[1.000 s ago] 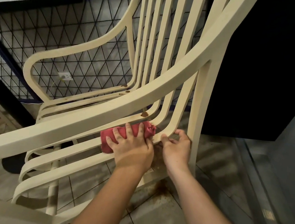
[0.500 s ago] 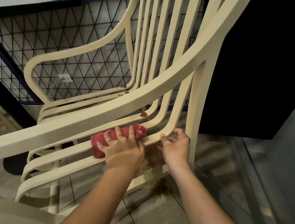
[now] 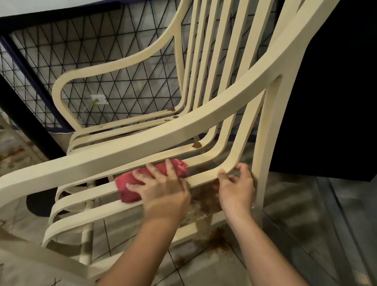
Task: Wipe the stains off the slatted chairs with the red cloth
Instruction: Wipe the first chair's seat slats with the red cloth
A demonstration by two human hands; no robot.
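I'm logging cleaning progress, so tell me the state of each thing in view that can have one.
slatted chair, standing, brown spots on its seat slats.
left hand, fingers spread, pressing on the red cloth.
red cloth, bunched, lying on a seat slat.
right hand, pinching the bend of a slat.
floor tiles, brown stains beneath the chair.

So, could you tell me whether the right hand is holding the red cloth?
No, the left hand presses the red cloth against the chair, while the right hand grips a bare slat.
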